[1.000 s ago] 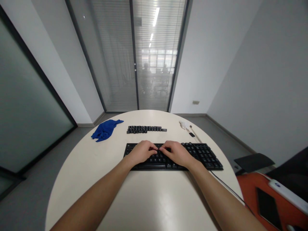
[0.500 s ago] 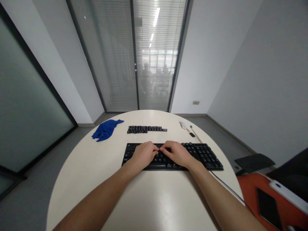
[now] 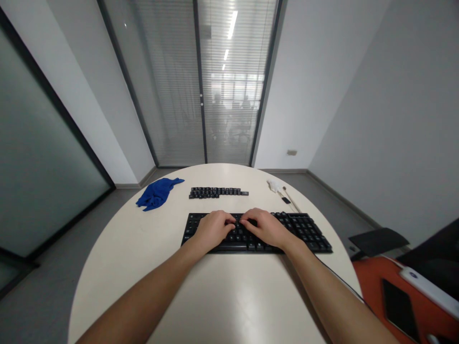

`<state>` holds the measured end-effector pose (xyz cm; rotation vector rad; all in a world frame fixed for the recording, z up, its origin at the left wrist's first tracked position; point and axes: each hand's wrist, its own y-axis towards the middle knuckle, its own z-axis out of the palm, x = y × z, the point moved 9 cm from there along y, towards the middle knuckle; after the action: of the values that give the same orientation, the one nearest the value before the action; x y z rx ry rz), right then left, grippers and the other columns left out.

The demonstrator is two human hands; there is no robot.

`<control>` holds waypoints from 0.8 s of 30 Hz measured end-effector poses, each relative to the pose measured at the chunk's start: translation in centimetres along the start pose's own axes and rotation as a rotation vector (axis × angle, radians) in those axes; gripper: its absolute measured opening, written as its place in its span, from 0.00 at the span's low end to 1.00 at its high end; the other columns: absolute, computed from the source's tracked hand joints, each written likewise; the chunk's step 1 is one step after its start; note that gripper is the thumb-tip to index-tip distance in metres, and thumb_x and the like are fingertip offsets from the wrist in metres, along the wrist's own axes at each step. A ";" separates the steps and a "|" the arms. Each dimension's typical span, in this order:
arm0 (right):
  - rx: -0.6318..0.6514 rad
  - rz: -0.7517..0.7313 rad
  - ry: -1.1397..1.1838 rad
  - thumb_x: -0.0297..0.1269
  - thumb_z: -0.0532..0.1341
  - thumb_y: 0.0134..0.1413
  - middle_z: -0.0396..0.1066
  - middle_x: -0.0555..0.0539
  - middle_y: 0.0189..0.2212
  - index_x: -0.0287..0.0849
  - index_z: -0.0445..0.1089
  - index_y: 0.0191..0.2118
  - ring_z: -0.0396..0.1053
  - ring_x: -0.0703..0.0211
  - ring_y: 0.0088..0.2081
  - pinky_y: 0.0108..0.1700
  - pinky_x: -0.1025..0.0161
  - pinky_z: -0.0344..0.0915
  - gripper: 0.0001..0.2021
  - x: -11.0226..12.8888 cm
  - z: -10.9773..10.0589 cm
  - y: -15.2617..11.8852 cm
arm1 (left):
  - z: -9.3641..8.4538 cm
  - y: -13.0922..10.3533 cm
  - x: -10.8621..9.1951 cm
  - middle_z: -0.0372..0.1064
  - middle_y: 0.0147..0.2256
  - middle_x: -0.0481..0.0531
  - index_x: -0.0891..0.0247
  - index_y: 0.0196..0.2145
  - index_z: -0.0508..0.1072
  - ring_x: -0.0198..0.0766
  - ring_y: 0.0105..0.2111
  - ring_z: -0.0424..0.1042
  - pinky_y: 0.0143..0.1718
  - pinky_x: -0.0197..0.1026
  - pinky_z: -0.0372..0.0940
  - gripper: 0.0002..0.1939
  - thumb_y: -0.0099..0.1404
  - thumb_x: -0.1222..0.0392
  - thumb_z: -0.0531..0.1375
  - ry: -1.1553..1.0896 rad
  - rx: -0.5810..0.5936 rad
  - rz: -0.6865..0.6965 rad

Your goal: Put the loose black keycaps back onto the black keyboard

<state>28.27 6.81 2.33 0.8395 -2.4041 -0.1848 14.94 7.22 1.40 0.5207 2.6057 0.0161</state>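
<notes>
Keyboard: the black keyboard (image 3: pixel 309 233) lies flat on the near half of the desk (image 3: pixel 222 296), its long side running left to right; both hands cover part of its middle, while its left end and the number block at its right end show.
Left hand: the left hand (image 3: pixel 215 227) is over the left-middle keys, fingers bent and tips turned inward to the right.
Right hand: the right hand (image 3: pixel 264 227) is over the middle keys, knuckles raised, tips turned inward to the left, just beside the left hand's tips.
Grip: both hands' fingertips are drawn in low at the keys, but they are too small here to tell whether either grip is closed on a key or slightly apart.
Keycaps: loose black keycaps (image 3: pixel 203 193) stand in neat rows beyond the keyboard, a wider one at the right end.
Cloth: a crumpled blue cloth (image 3: pixel 158 194) lies at the far left of the desk.
Far right of desk: a crumpled white piece (image 3: pixel 273 186), a small black piece (image 3: pixel 286 200) and a thin stick (image 3: pixel 291 198) lie near one another.
Cable: a black cable (image 3: pixel 339 277) runs off the desk's right edge.
Orange seat: a dark phone (image 3: pixel 400 306) and a white power strip (image 3: pixel 432 289) rest on the orange seat (image 3: pixel 373 279).
</notes>
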 end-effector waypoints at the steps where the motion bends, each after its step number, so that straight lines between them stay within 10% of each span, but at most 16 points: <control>1: 0.000 -0.001 -0.001 0.37 0.59 0.65 0.78 0.46 0.37 0.44 0.77 0.40 0.73 0.53 0.41 0.46 0.58 0.67 0.09 0.0 0.0 0.0 | 0.0 0.1 0.3 0.80 0.40 0.47 0.54 0.44 0.81 0.42 0.42 0.77 0.41 0.39 0.66 0.09 0.66 0.58 0.64 -0.038 0.003 -0.016; 13: 0.031 -0.122 0.017 0.33 0.60 0.63 0.79 0.46 0.43 0.47 0.77 0.48 0.74 0.53 0.46 0.50 0.57 0.68 0.12 1.3 0.4 -0.4 | 0.1 0.8 1.0 0.80 0.33 0.49 0.58 0.37 0.83 0.41 0.35 0.76 0.38 0.38 0.65 0.06 0.63 0.60 0.65 -0.200 0.067 0.027; 24: 0.066 -0.157 0.047 0.34 0.59 0.65 0.79 0.46 0.42 0.47 0.78 0.46 0.73 0.54 0.46 0.51 0.57 0.68 0.11 2.0 0.4 -0.4 | -0.3 0.0 -0.5 0.80 0.42 0.49 0.56 0.40 0.82 0.44 0.44 0.76 0.45 0.41 0.67 0.08 0.66 0.61 0.63 0.086 0.031 0.086</control>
<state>26.96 5.25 2.87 1.0524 -2.3118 -0.1450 15.22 7.09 1.90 0.6570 2.6694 0.0265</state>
